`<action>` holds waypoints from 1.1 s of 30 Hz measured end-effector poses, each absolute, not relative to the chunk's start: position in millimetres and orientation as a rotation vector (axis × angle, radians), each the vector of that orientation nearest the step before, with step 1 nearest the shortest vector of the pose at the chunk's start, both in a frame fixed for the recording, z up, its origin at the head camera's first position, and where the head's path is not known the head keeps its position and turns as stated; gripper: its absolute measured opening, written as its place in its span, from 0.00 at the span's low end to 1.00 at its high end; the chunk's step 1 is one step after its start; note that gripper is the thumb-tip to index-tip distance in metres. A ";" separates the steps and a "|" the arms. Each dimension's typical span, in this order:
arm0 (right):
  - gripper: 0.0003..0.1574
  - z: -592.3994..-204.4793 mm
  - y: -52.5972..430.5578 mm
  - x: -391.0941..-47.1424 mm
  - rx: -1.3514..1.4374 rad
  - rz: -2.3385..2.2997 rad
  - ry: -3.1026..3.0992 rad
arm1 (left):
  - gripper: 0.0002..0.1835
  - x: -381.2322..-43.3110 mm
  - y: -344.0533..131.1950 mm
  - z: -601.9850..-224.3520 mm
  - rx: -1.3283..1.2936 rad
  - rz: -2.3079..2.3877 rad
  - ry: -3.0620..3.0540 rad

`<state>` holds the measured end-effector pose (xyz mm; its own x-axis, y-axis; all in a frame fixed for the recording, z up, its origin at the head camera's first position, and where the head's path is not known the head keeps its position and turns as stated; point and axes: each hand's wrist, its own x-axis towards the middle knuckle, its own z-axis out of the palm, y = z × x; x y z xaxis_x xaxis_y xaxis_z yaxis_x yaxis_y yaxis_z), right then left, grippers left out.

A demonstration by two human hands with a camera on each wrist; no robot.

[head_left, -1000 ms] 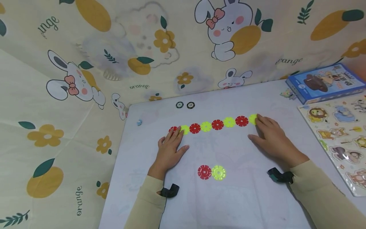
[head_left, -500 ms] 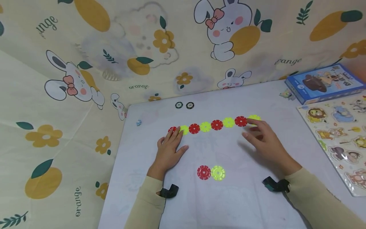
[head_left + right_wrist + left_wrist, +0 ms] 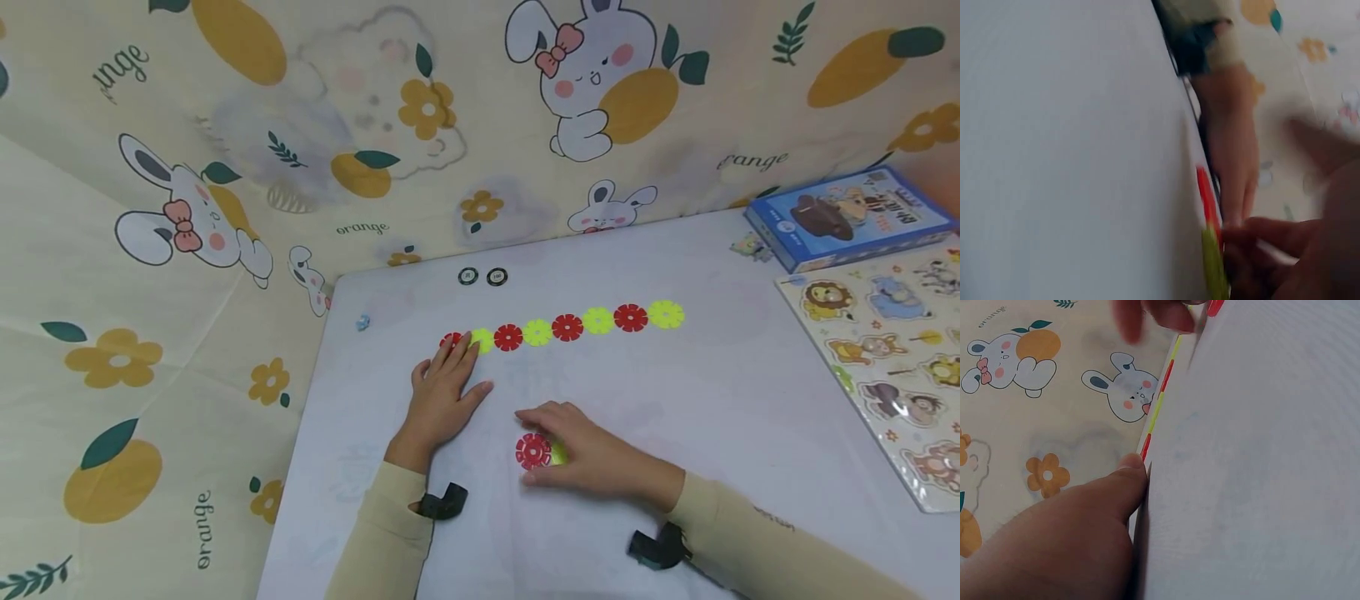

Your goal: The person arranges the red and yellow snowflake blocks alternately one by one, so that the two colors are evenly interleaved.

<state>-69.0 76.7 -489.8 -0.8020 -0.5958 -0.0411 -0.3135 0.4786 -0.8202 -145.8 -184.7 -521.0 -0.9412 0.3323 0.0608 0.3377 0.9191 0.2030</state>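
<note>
Red and yellow-green notched plastic discs form an alternating row across the table, ending at a yellow-green disc [image 3: 666, 314] on the right. At the left end my left hand [image 3: 442, 400] rests with straight fingers on a red disc [image 3: 452, 339] and a yellow-green disc [image 3: 482, 340], partly hiding both. Nearer the front lie a loose red disc [image 3: 533, 451] and a loose yellow-green disc [image 3: 558, 452], side by side. Over these two is my right hand [image 3: 592, 450], thumb and fingers spread apart around the red one and covering most of the yellow-green one.
Two small dark round chips [image 3: 482, 276] lie behind the row. A blue box [image 3: 851, 218] and a sheet of animal pictures [image 3: 885, 358] occupy the right side. A tiny blue piece [image 3: 363, 322] sits at the far left. Patterned cloth [image 3: 360, 125] walls the back and left.
My right hand has left the right end of the row and come forward and left to the two loose discs. The left hand has stayed in place.
</note>
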 end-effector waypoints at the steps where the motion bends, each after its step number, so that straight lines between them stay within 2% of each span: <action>1: 0.49 -490.6 71.4 -67.7 -0.792 -1.163 2.457 | 0.41 -145.8 -184.8 -520.8 -0.534 -0.329 -3.053; 7: 0.30 -491.0 58.6 -65.5 -0.835 -1.030 2.607 | 0.41 -145.9 -185.5 -520.7 -0.537 -0.354 -3.065; 12: 0.25 -489.2 62.1 -69.5 -0.813 -1.111 2.527 | 0.41 -145.9 -185.6 -521.1 -0.526 -0.343 -3.070; 16: 0.22 -483.3 72.6 -75.4 -0.672 -1.301 2.439 | 0.41 -145.9 -185.1 -521.3 -0.523 -0.335 -3.076; 25: 0.20 -472.9 136.8 -104.9 -0.326 -1.546 2.547 | 0.41 -145.7 -184.0 -521.3 -0.524 -0.299 -3.056; 33: 0.30 -481.9 214.2 -132.8 0.224 -1.681 2.641 | 0.41 -145.9 -183.8 -522.7 -0.524 -0.298 -3.052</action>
